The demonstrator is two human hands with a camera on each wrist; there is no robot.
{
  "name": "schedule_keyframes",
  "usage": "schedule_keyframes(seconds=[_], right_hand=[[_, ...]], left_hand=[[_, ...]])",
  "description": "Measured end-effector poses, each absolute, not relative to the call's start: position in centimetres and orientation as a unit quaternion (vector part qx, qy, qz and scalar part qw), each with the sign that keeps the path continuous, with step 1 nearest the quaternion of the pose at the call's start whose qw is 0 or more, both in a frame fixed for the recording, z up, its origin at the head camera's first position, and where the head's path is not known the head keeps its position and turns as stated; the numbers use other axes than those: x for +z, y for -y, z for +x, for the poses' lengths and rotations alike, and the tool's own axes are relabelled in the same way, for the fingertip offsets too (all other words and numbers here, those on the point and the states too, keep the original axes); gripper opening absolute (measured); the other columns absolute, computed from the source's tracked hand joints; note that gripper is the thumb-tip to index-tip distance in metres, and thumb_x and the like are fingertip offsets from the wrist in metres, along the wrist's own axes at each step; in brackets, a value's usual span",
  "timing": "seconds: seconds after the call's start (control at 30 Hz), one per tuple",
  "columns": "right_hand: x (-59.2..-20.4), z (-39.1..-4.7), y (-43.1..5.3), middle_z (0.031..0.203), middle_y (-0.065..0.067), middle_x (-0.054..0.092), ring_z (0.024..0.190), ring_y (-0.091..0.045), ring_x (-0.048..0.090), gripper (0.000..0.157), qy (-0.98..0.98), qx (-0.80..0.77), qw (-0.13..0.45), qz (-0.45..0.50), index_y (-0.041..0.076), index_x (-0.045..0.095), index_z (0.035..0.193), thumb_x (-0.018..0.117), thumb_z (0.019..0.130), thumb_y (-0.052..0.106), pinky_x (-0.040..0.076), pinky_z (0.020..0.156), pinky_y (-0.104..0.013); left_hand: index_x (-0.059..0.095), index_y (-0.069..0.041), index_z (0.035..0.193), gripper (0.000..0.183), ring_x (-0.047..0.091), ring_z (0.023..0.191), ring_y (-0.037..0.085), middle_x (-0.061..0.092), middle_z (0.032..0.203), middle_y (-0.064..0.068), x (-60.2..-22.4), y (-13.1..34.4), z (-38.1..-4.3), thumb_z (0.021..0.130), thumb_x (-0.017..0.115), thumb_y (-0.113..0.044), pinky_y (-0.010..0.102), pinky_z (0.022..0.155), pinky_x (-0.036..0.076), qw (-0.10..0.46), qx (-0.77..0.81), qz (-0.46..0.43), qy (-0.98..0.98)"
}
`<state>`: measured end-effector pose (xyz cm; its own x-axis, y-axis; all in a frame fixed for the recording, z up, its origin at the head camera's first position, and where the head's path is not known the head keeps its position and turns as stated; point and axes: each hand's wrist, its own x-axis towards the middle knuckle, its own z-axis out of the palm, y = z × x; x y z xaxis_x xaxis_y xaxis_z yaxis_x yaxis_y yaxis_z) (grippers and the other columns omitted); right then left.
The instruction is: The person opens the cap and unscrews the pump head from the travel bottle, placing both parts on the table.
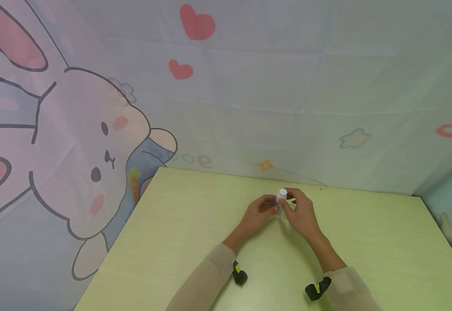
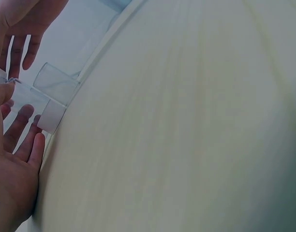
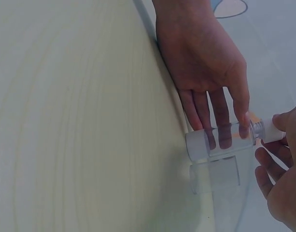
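Observation:
A clear bottle with a white band at its base stands upright on the table. My left hand holds its body, thumb on one side and fingers on the other. With thumb and fingers, my right hand pinches the white cap at the top. Below the cap, a stretch of the bottle's threaded neck shows. Right beside the bottle, on my right hand's side, stands a clear open cylinder like a small cup; in the left wrist view this cylinder overlaps the bottle's edge.
The pale yellow-green table reaches back to a hanging cloth printed with a rabbit and hearts. Black wrist cameras sit on both sleeves. A tiny dark speck lies near the table's back edge.

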<state>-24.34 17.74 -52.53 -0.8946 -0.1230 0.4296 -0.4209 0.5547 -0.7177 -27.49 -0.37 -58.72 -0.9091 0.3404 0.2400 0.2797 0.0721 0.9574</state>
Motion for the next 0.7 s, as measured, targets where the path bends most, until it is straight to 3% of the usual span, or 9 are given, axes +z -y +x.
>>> schedule_keyframes(seconds=[0.7], right_hand=[[-52.18, -24.19, -17.86, 0.12, -0.018, 0.069, 0.112, -0.036, 0.063, 0.032, 0.859, 0.455, 0.173, 0.157, -0.002, 0.063, 0.131, 0.072, 0.102, 0.011, 0.055, 0.094, -0.062]], left_hand=[[0.065, -0.013, 0.139, 0.035, 0.067, 0.125, 0.018, 0.069, 0.134, 0.005, -58.66, 0.4, -27.43, 0.105, 0.07, -0.021, 0.029, 0.106, 0.054, 0.031, 0.651, 0.208, -0.729]])
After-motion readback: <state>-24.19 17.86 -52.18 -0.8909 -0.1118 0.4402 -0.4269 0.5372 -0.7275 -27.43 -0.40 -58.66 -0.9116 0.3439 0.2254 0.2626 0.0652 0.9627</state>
